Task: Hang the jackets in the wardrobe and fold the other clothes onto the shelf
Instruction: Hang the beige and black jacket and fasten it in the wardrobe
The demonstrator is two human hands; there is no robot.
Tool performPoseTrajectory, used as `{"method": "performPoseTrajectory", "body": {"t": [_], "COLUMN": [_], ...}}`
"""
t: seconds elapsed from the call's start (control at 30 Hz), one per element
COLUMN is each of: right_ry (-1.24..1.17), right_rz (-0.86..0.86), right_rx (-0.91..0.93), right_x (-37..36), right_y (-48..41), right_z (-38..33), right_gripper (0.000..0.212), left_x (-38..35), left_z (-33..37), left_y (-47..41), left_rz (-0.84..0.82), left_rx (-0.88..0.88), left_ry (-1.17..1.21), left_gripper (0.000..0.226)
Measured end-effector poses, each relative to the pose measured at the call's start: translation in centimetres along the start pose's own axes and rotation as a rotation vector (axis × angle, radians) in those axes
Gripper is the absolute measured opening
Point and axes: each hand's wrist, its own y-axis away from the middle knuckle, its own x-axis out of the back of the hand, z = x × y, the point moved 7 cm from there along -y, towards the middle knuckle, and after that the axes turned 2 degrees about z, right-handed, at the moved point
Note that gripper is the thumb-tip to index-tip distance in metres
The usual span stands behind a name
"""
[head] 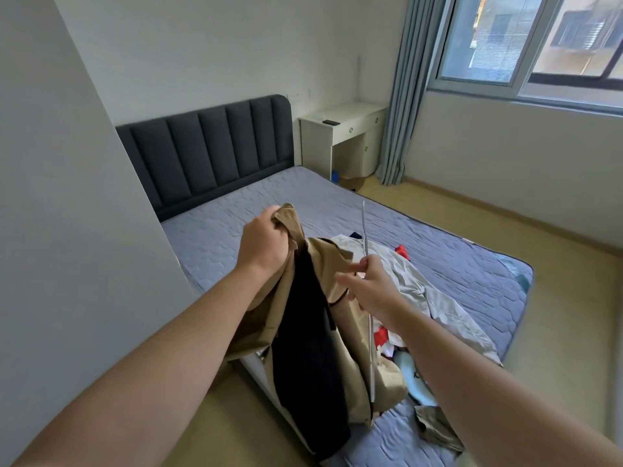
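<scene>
L hand (266, 241) grips tan jacket (354, 335) collar, R hand (369, 284) pinches hanger (364, 227); hanging step, next: feed hanger into shoulders

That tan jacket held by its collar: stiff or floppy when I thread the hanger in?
Likely floppy: the tan jacket hangs in loose folds from the left hand. Its dark lining looks smooth, so it may slip on the thin hanger in the right hand.
</scene>
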Motion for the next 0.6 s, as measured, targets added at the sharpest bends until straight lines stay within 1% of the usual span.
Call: {"method": "performPoseTrajectory", "body": {"t": [0.07, 0.13, 0.23, 0.3, 0.33, 0.4, 0.43, 0.5, 0.57, 0.6], "right_ry": [0.045, 0.051, 0.078, 0.109, 0.135, 0.186, 0.188, 0.087, -0.136, -0.246], "right_rz": [0.028, 0.01, -0.005, -0.009, -0.017, -0.012, -0.001, -0.005, -0.048, -0.079], "right_rx": [-0.008, -0.033, -0.058, -0.051, -0.04, 0.004, 0.027, 0.042, 0.006, -0.018], "right_x": [0.5, 0.4, 0.3, 0.2, 0.1, 0.0, 0.0, -0.3, -1.1, -1.5], "right_y": [-0.3, -0.2, 0.3, 0.4, 0.5, 0.5, 0.6, 1.0, 1.2, 1.4], "right_z": [0.3, 0.5, 0.2, -0.4, -0.6, -1.2, -1.6, -2.3, -3.0, -3.3], "right_gripper": [0.034, 0.039, 0.048, 0.053, 0.054, 0.048, 0.045, 0.042, 0.038, 0.038], "left_x": [-0.4, -0.9, -1.3, -1.3, -1.2, -0.8, -0.4, 0.3, 0.4, 0.3], "left_z": [-1.2, -1.7, -1.4, -1.0, -0.8, -0.7, -0.8, -1.1, -0.9, -0.9], "left_y": [-0.1, 0.3, 0.8, 1.0, 1.0, 0.8, 0.6, 0.0, -0.3, -0.4], "left_rz": [-0.039, -0.088, -0.187, -0.218, -0.203, -0.13, -0.081, -0.002, -0.001, -0.017], "left_rx": [0.216, 0.366, 0.41, 0.418, 0.43, 0.473, 0.48, 0.417, 0.322, 0.291], "left_ry": [0.236, 0.452, 0.554, 0.607, 0.649, 0.719, 0.704, 0.526, 0.334, 0.198], "left_gripper": [0.031, 0.03, 0.033, 0.036, 0.037, 0.039, 0.038, 0.034, 0.031, 0.032]}}
